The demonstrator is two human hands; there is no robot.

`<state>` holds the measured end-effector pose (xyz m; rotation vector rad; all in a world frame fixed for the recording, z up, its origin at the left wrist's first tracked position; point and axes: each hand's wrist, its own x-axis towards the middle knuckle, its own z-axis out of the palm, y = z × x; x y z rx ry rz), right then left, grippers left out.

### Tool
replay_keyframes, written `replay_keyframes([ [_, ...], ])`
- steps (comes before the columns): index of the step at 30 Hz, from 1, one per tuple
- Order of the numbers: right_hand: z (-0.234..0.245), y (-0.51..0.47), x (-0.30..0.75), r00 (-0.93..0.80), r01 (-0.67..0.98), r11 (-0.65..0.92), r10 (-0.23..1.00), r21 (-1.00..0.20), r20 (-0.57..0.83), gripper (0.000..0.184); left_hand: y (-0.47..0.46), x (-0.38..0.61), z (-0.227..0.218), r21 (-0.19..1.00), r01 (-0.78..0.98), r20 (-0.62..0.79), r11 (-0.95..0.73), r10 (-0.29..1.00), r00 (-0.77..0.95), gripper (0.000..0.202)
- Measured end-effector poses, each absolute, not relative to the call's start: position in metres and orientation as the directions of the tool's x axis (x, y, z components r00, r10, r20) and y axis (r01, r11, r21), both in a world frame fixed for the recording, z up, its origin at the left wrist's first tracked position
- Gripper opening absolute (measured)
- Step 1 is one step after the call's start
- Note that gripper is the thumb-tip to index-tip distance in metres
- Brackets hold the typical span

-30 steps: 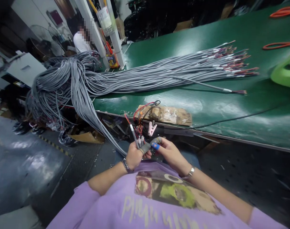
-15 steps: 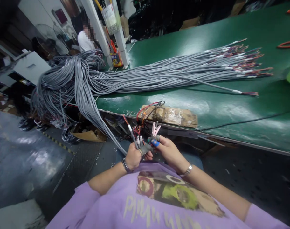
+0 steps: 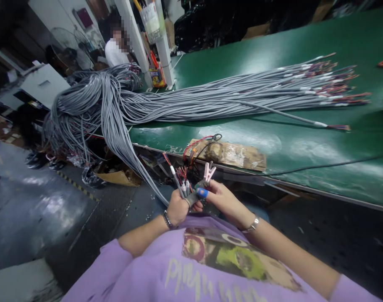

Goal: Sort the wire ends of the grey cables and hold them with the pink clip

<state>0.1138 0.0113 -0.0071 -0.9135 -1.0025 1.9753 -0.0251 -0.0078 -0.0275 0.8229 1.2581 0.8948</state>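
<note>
Head view: at lower centre of the frame, the left hand (image 3: 176, 208) closes its grip on the grey cable end (image 3: 179, 184); the right hand (image 3: 221, 199) pinches its coloured wires (image 3: 182, 173), below the green worktop (image 3: 273, 138).

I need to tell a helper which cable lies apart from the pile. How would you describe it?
On the green table, find the big bundle of grey cables. Just nearer its front edge lies a single grey cable, alone, its white-sleeved end pointing right.

The worktop (image 3: 305, 138) is running off the right edge. The wire ends (image 3: 182, 178) between the hands are showing too small to tell which the fingertips are pinching.
</note>
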Motion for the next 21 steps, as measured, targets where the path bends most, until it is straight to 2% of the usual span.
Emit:
replay_keyframes([
  [10, -0.012, 0.013, 0.111, -0.428, -0.282, -0.448, 0.850, -0.849, -0.306, 0.043, -0.009, -0.024, -0.025, 0.902, -0.076, -0.421, 0.425, 0.905, 0.069, 0.055],
  [14, -0.016, 0.010, 0.109, -0.435, -0.351, -0.481, 0.844, -0.803, -0.314, 0.042, -0.008, -0.025, -0.021, 0.900, -0.068, -0.418, 0.430, 0.898, 0.133, 0.056],
  [17, -0.018, 0.009, 0.108, -0.466, -0.338, -0.467, 0.837, -0.817, -0.285, 0.039, -0.009, -0.025, -0.020, 0.896, -0.055, -0.424, 0.440, 0.887, 0.181, 0.055],
  [21, -0.021, 0.011, 0.112, -0.444, -0.302, -0.430, 0.853, -0.851, -0.274, 0.040, -0.010, -0.025, -0.023, 0.901, -0.110, -0.410, 0.420, 0.907, 0.102, 0.056],
])
